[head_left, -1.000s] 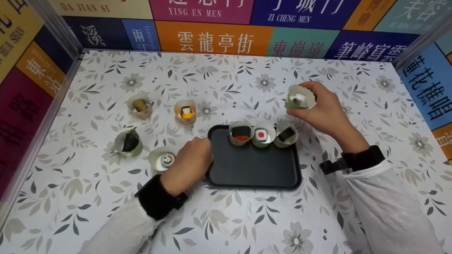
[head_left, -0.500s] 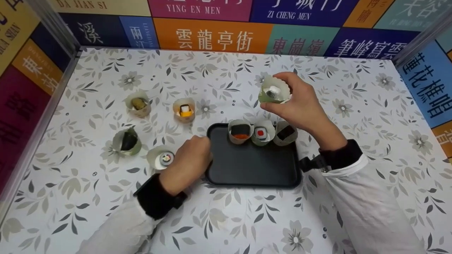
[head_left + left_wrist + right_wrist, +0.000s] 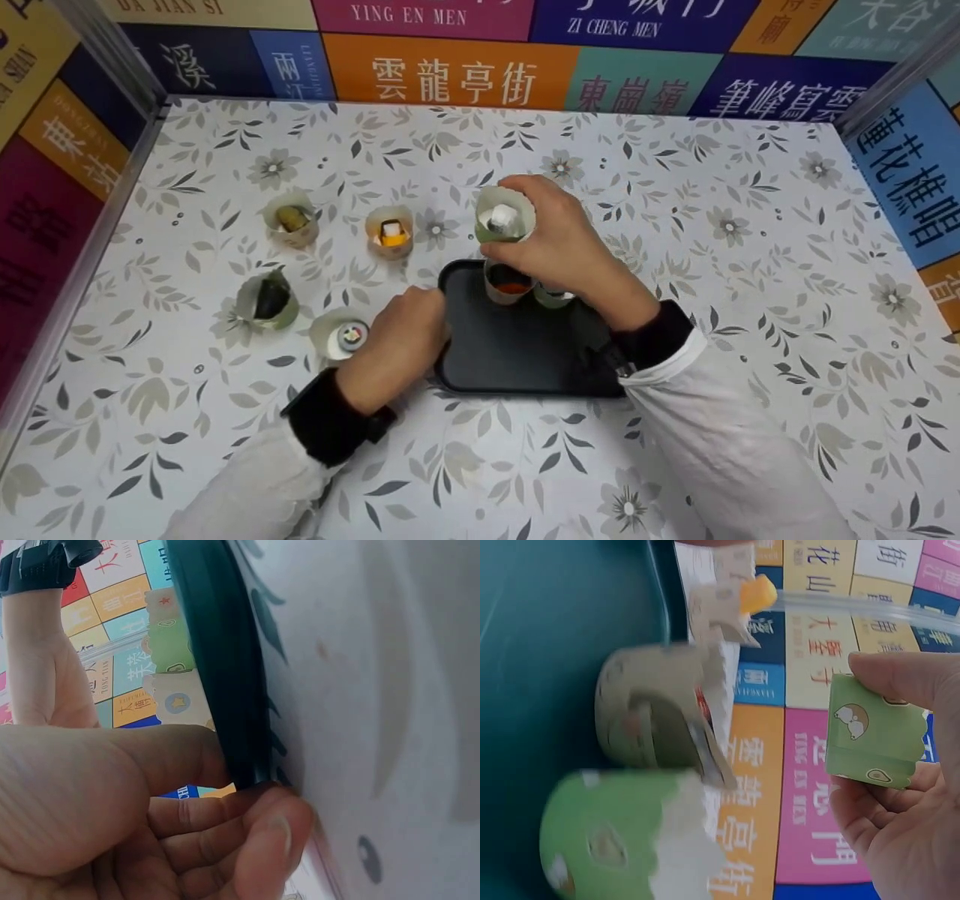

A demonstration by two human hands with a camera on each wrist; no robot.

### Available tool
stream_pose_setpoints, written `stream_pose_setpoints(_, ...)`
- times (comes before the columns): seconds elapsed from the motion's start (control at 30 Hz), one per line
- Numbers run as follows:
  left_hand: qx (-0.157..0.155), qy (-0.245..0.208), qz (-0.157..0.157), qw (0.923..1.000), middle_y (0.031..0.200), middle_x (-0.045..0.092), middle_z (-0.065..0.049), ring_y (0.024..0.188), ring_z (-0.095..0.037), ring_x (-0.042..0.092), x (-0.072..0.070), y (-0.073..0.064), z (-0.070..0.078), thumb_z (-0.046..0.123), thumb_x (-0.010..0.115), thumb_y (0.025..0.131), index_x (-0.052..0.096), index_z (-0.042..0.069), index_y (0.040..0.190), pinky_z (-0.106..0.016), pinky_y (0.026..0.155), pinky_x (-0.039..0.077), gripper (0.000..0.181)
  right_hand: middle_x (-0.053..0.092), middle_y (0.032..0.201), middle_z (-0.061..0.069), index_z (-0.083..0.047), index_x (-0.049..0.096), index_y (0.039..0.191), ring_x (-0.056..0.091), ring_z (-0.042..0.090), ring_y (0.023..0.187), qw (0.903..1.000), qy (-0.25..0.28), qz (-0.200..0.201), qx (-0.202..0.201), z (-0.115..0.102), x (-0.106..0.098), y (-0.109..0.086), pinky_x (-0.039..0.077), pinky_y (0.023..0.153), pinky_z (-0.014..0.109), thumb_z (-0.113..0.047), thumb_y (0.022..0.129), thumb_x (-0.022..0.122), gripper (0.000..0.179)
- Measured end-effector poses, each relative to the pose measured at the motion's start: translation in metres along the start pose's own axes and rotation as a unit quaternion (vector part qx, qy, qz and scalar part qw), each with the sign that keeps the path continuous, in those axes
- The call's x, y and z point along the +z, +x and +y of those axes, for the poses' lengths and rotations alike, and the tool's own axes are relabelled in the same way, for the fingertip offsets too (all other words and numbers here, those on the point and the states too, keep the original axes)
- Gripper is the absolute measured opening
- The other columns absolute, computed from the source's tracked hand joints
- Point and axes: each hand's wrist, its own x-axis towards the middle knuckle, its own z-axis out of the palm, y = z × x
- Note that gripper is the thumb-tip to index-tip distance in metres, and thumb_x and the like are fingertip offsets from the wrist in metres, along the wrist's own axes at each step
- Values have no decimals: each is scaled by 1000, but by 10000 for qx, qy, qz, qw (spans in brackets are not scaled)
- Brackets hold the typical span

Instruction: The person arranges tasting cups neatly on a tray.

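My right hand (image 3: 559, 244) grips a green paper baking cup (image 3: 491, 229) with a small white and grey piece inside. It is raised over the back edge of the black tray (image 3: 517, 352), and its printed side shows in the right wrist view. At the tray's left edge, my left hand (image 3: 401, 341) pinches the rim between thumb and fingers (image 3: 187, 817). A brown paper cup (image 3: 510, 294) with a black and orange piece stands at the tray's back. Beside it, a green cup (image 3: 553, 300) is partly covered by my right hand, and a third cup is hidden.
Left of the tray stand a brown cup (image 3: 390, 251) with a yellow and white piece, another brown cup (image 3: 304, 234), a green cup (image 3: 285, 319) and a pale cup (image 3: 324, 330). Printed panels (image 3: 450, 71) wall the back and sides of the floral-covered table (image 3: 180, 450).
My right hand has carried the green cup leftward from beyond the tray's back right corner to its back edge, near the brown cup. My left hand stays on the tray's rim.
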Motion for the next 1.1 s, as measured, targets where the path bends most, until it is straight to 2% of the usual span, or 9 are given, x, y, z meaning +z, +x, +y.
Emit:
stream_pose_setpoints(0.3,71,61,69,9999,70,62,-17,65,-41,65,0,1,0,-6,62,87,58,4,67,-49,55,53,23,62,137,14,-1,60,140,59,28,121,9996,-6,-242,-121,-5,32,12,44,105,40,-19,77,91,72)
stream_pose_setpoints(0.53,217,-72,141,9996,71,62,-16,67,-41,65,1,-1,-2,-4,64,87,59,4,71,-50,55,52,18,65,125,14,1,62,133,61,27,114,9985,-87,-513,-144,3,48,17,45,102,39,-17,76,92,67)
stream_pose_setpoints(0.77,251,-34,205,9995,74,64,-19,68,-43,65,1,-2,-2,-3,64,88,61,2,74,-52,57,53,16,66,125,13,0,64,131,61,27,115,9972,-138,-682,-275,10,53,19,45,103,39,-16,75,92,64)
stream_pose_setpoints(1.1,230,-84,217,9995,74,64,-18,69,-43,66,1,-1,-2,-4,65,87,61,2,72,-53,57,52,17,64,133,14,-1,62,136,60,29,122,9922,-309,-1151,-352,15,56,19,44,107,41,-17,76,90,68)
